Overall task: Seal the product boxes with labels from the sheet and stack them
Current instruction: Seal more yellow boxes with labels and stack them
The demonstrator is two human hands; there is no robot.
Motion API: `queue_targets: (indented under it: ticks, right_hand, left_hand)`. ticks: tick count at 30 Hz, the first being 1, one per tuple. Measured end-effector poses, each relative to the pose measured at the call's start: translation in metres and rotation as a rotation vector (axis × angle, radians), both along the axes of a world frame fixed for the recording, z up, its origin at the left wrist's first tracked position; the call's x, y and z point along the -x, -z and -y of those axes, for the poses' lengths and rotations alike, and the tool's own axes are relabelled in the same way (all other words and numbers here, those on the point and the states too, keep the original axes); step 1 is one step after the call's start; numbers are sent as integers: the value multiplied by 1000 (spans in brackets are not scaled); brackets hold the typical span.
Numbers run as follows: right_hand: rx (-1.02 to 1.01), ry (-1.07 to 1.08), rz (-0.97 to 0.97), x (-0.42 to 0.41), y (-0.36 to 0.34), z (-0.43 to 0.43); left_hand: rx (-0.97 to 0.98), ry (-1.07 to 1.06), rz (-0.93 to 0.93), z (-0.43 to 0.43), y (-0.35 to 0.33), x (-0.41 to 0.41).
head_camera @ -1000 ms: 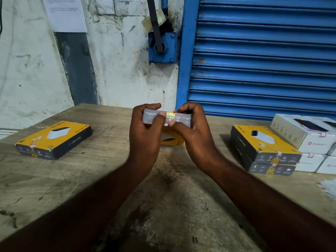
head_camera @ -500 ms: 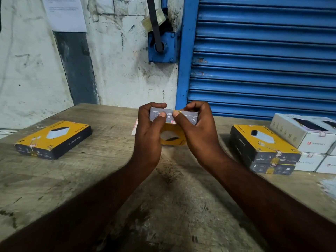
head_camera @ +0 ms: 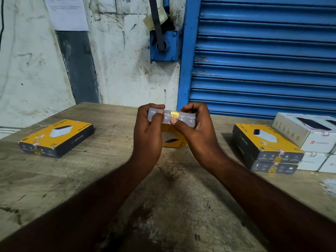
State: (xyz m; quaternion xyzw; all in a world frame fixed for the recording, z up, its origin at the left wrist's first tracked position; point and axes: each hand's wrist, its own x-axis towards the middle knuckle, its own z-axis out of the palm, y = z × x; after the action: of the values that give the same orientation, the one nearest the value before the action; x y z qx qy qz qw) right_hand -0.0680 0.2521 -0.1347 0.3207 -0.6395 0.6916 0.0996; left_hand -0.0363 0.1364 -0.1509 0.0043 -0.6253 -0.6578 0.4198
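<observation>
Gripping slim cardboard box, both hands

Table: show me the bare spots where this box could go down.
Bare wood runs between the lone yellow box and the held box, across the near table, and between the held box and the yellow stack. The far right is crowded: stack beside white boxes.

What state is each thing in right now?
Held box, end face toward camera.
Label, stuck on that end.
Left hand, grips box.
Right hand, grips box, thumb below label.
Lone box, flat, left.
Yellow stack, two high, both labelled.
White boxes, stacked.
Shutter, down.
</observation>
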Motion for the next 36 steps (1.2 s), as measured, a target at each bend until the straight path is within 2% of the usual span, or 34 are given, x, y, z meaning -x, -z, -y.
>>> queue_targets:
  ticks: [3,9,13,15,17,23,28,36]
  right_hand:
    - [1,59,-15,1,-1,1]
    - [89,214,43,12,-1,-1]
    - [147,277,78,21,-6,-7]
    - [196,262,114,22,-10,-10]
    - [253,199,153,21,-14,-11]
    - [214,41,102,18,-16,-10]
    - [176,48,53,18,-16,-10]
    - [166,22,110,26,-9,-8]
  left_hand:
    - [-63,82,-22,-1,-1,-1]
    - [47,234,28,-5,-1,-5]
    - [292,293,87,-1,2,-5]
    - [421,270,106,1,4,-4]
    - [470,208,113,3,4,-3]
    - [419,72,45,13,-4,-3]
    - [394,46,50,17,-6,-2]
    - [341,57,69,18,-3,0]
